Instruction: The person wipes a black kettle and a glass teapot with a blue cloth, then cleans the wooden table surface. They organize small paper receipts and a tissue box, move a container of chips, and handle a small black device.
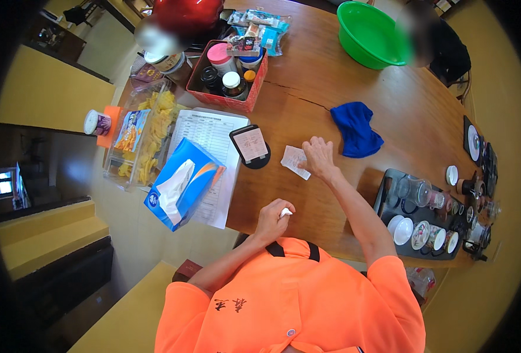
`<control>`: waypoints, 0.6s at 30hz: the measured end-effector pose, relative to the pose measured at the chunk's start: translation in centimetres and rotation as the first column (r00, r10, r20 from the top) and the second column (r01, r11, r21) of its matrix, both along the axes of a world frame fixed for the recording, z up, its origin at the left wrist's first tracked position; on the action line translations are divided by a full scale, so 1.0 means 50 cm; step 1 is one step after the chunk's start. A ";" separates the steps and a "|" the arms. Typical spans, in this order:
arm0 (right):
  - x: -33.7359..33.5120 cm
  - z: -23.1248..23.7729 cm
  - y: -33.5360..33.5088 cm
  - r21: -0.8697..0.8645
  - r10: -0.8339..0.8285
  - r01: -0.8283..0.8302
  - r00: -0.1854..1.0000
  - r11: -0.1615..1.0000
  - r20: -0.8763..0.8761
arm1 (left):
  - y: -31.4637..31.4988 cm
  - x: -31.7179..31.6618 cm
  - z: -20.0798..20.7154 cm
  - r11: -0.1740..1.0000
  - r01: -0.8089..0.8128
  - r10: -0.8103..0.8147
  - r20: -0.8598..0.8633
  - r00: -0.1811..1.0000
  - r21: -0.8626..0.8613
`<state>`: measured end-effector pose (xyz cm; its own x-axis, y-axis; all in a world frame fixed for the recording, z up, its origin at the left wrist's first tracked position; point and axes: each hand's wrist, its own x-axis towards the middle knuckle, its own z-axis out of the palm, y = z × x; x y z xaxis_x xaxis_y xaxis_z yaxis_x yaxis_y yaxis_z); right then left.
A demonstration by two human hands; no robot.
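Note:
My right hand (pixel 319 157) reaches over the wooden table, its fingers curled at the right edge of a small slip of paper with writing (pixel 293 160). The thumb side meets the paper. Nearer the table's front edge, my left hand (pixel 272 220) is closed around a small white wad (pixel 285 212), of which only a bit shows; it looks like crumpled tissue. Just left of the slip stands a black phone stand (pixel 261 161) with another written note (pixel 251 145) on it. A crumpled blue cloth (pixel 356 129) lies beyond my right hand.
On the left are a blue tissue box (pixel 184 183), printed sheets (pixel 219 203) and a clear tub of yellow snacks (pixel 149 135). A red basket (pixel 231 103) holds jars. A green basin (pixel 366 35) sits near another person (pixel 443 44). At right, a tea tray (pixel 384 200) carries cups.

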<state>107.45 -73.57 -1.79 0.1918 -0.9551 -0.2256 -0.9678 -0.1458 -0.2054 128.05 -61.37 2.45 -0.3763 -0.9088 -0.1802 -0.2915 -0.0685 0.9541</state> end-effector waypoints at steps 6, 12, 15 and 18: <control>-0.011 -0.030 0.046 -0.014 -0.059 0.066 0.954 0.998 0.295 | 0.000 0.004 -0.024 0.997 0.012 -0.012 -0.003 1.000 0.070; -0.019 -0.014 0.062 -0.191 0.043 -0.021 0.993 0.981 0.113 | 0.000 0.000 -0.031 0.997 0.001 0.002 -0.045 0.999 0.071; -0.018 -0.014 0.068 -0.162 0.008 0.012 0.993 0.987 0.119 | -0.001 0.001 -0.023 0.989 0.003 0.006 -0.060 0.998 0.149; -0.031 -0.033 0.073 -0.132 -0.028 0.055 0.980 0.990 0.198 | 0.001 -0.001 -0.024 0.976 -0.045 0.068 -0.106 0.992 0.211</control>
